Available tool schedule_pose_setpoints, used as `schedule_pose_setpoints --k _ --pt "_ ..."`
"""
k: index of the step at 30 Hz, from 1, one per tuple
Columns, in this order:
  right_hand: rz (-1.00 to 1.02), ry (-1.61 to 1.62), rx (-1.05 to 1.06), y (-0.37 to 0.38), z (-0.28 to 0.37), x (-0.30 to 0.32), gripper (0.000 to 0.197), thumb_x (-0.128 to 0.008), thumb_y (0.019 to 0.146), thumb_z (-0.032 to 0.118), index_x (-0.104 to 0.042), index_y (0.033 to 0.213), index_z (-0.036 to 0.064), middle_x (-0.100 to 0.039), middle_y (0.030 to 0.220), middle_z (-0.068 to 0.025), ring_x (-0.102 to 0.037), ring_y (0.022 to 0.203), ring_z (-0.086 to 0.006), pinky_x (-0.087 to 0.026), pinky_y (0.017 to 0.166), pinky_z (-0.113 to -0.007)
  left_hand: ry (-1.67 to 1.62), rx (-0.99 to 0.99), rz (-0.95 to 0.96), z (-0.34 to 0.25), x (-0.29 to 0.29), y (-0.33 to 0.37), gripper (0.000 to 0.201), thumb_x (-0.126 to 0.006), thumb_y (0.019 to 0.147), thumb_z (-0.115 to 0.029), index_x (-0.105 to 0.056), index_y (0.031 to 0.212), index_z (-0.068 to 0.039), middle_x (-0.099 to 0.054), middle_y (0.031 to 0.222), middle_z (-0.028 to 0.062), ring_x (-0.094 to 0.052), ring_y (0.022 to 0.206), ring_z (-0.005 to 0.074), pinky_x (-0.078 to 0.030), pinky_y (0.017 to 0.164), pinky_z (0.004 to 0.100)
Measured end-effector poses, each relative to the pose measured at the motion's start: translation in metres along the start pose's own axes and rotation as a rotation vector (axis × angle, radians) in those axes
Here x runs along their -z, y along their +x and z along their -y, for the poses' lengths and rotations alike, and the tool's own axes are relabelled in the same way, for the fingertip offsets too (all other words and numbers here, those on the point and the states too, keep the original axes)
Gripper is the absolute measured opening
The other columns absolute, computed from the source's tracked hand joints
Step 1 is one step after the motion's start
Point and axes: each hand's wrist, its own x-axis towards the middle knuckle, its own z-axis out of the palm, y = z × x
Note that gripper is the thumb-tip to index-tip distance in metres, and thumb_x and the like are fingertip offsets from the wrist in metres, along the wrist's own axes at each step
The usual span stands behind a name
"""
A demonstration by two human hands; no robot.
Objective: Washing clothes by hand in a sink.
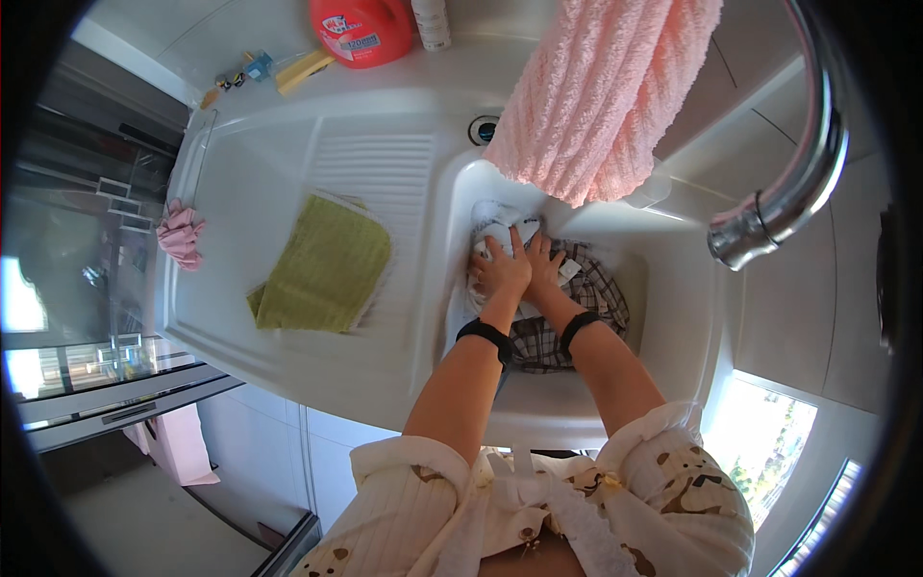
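Both my hands are down in the white sink basin (678,317), side by side on wet-looking laundry. My left hand (506,272) lies with its fingers spread on a white cloth (498,234) against the basin's left wall. Just right of it, touching it, my right hand (543,265) presses down with its fingers stretched out. A dark-and-white plaid garment (538,348) is bunched under and around my right hand and wrist. Folds of cloth hide what lies beneath my palms. A black band circles each wrist.
A pink towel (596,106) hangs over the basin's far side, and a chrome faucet (740,240) arches in from the right. Left of the basin, a green cloth (327,264) lies on the ribbed washboard. A red detergent bottle (361,34) and white bottle (433,24) stand behind.
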Motion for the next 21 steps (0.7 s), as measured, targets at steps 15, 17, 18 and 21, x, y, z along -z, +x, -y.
schedule_pose_setpoints --k 15,17,18,21 --pt "0.317 0.333 -0.118 -0.024 -0.012 0.039 0.051 -0.07 0.054 0.026 -0.05 0.096 0.0062 -0.055 0.089 -0.0192 -0.05 0.093 -0.0314 -0.032 0.081 -0.046 0.218 -0.353 0.294 0.104 -0.098 0.09 0.071 -0.04 0.075 -0.055 -0.027 0.127 -0.009 -0.029 0.125 0.0215 -0.025 0.117 0.0371 -0.029 0.091 0.0463" --pt "0.081 0.311 -0.089 -0.036 -0.029 0.042 0.046 -0.07 0.054 0.026 -0.052 0.091 0.0049 -0.053 0.092 -0.0195 -0.051 0.089 -0.0313 -0.033 0.08 -0.045 -0.154 -0.165 0.413 0.059 -0.089 0.063 0.07 -0.041 0.074 -0.055 -0.032 0.123 -0.005 -0.036 0.118 0.0216 -0.032 0.111 0.0365 -0.032 0.089 0.0437" --pt "-0.163 0.288 -0.008 -0.04 -0.038 0.043 0.041 -0.07 0.055 0.027 -0.054 0.085 0.0036 -0.05 0.095 -0.0198 -0.051 0.085 -0.0312 -0.034 0.079 -0.045 -0.517 0.057 0.471 0.03 -0.063 0.038 0.07 -0.041 0.074 -0.055 -0.036 0.118 -0.002 -0.043 0.111 0.0217 -0.04 0.105 0.0358 -0.034 0.086 0.0412" --pt "-0.399 0.507 0.228 -0.035 -0.021 0.048 0.034 -0.064 0.064 0.028 -0.056 0.083 0.0018 -0.041 0.107 -0.0246 -0.045 0.094 -0.0359 -0.036 0.08 -0.043 -0.723 -0.086 0.2 0.025 -0.008 0.023 0.041 -0.047 0.075 -0.023 -0.041 0.108 0.002 -0.049 0.094 0.0202 -0.047 0.088 0.0318 -0.037 0.078 0.0366"
